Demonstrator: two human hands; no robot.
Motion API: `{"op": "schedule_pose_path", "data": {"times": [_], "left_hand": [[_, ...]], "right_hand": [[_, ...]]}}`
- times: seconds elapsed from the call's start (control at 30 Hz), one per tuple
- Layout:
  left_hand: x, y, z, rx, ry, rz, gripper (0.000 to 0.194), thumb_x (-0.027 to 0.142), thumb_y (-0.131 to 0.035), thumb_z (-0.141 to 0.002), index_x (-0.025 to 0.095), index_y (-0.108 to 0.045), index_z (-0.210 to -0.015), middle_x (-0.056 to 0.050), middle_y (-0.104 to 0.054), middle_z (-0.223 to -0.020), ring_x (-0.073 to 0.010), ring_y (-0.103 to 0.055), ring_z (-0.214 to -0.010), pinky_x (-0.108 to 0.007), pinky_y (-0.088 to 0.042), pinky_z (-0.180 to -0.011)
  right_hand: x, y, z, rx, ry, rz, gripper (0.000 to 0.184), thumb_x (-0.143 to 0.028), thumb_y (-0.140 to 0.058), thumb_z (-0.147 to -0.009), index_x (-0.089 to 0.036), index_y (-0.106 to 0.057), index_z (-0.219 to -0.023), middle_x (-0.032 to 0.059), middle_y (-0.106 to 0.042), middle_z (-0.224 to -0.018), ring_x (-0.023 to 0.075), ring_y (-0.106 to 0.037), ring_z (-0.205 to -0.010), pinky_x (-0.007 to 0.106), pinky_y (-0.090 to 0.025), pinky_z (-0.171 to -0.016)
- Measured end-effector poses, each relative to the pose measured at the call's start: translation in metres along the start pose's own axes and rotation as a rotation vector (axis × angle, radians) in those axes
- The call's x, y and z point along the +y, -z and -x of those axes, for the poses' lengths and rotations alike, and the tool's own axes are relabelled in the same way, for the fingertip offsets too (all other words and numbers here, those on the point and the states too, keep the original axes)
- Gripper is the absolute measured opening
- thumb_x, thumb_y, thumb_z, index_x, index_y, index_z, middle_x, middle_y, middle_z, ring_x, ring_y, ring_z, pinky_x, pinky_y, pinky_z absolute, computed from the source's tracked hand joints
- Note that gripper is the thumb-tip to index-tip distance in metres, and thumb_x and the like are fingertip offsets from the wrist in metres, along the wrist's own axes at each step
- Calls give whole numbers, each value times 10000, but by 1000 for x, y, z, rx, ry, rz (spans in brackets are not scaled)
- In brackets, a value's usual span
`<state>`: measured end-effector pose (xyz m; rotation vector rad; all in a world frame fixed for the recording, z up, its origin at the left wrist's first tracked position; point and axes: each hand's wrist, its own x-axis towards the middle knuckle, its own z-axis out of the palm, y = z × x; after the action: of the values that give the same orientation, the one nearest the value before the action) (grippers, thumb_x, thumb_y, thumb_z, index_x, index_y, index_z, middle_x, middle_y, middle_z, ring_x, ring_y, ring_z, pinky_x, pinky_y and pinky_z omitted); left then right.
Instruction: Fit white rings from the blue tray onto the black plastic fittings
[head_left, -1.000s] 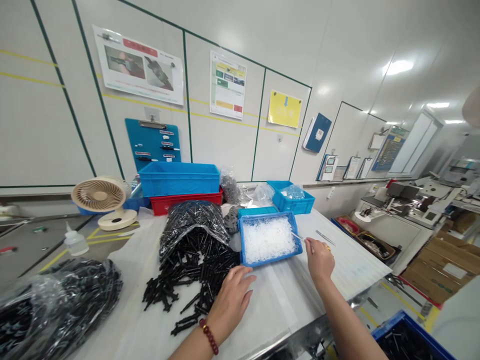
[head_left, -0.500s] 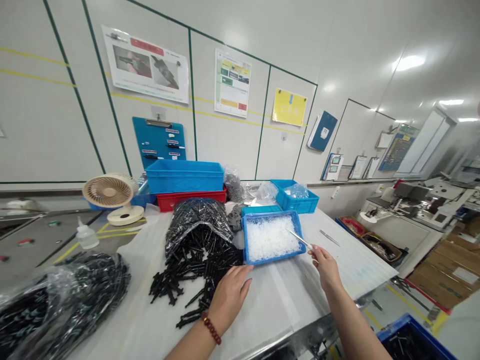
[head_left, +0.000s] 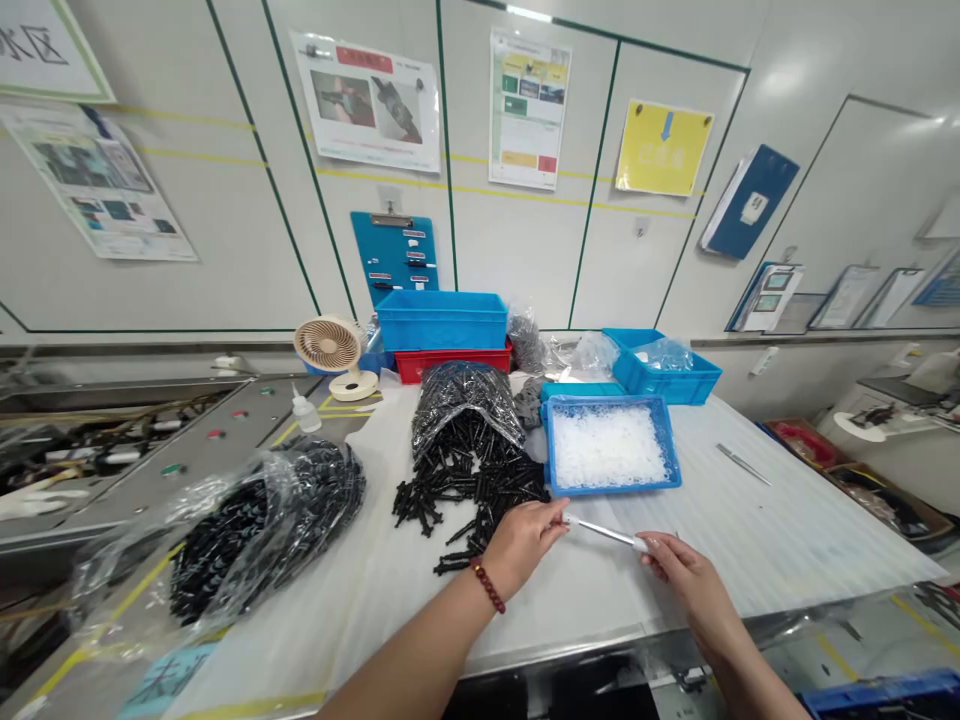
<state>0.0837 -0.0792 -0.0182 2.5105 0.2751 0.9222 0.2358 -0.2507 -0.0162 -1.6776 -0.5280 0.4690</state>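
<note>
My right hand is closed around the white end of a slim metal rod, which points left over the table's front. At the rod's far tip my left hand pinches a small white piece; whether it is a ring threaded on the tip is too small to tell. Just behind the hands stands a blue tray full of small white translucent plastic pieces. Thin black plastic parts spill from a clear bag left of the tray, some close behind my left wrist.
Tweezers lie right of the tray. Another bag of black parts lies at left, near a dropper bottle and a small fan. Blue bins and a red bin line the wall.
My right hand has drawn the rod out of the tray to its front. My left hand has come to the rod's tip and closed there. The view has swung left.
</note>
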Motion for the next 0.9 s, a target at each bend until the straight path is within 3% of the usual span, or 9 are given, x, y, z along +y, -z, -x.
{"op": "schedule_pose_path", "data": {"times": [0.1,0.37,0.6,0.73,0.9], "left_hand": [[0,-1,0,-13,-39,-32,175,231,-557,-849,154,-646,-978,-34,-682,-766,-153,-631,-686,-260,-528,-667],[0,-5,4,-132,-37,-47,199,273,-517,-873,174,-685,-913,-27,-703,-839,-156,-645,-734,-248,-520,-701],[1,-1,5,-101,44,60,125,220,-589,-825,181,-691,-887,-20,-703,-818,-154,-642,-733,-236,-499,-720],[6,1,3,-123,152,247,110,213,-605,-803,169,-696,-848,-27,-701,-784,-156,-635,-712,-233,-484,-698],[8,-2,-2,-112,459,769,250,326,-681,-705,121,-662,-846,-59,-695,-766,-173,-638,-707,-230,-481,-631]], "right_hand": [[-4,4,-2,-49,17,96,418,-550,-594,-624,-169,-698,-760,33,-610,-580,167,-526,-574,268,-430,-569],[-24,14,-1,-139,152,360,430,-587,-509,-680,-191,-671,-731,26,-603,-580,188,-556,-613,280,-435,-630],[-26,11,6,-158,232,367,394,-559,-488,-738,-200,-648,-750,21,-593,-611,185,-570,-647,263,-436,-645],[-21,7,7,-138,222,309,414,-578,-510,-721,-191,-654,-750,21,-573,-597,182,-551,-636,264,-429,-631],[-5,-6,5,-128,74,69,433,-591,-561,-680,-171,-655,-732,11,-539,-567,163,-509,-606,261,-422,-620]]}}
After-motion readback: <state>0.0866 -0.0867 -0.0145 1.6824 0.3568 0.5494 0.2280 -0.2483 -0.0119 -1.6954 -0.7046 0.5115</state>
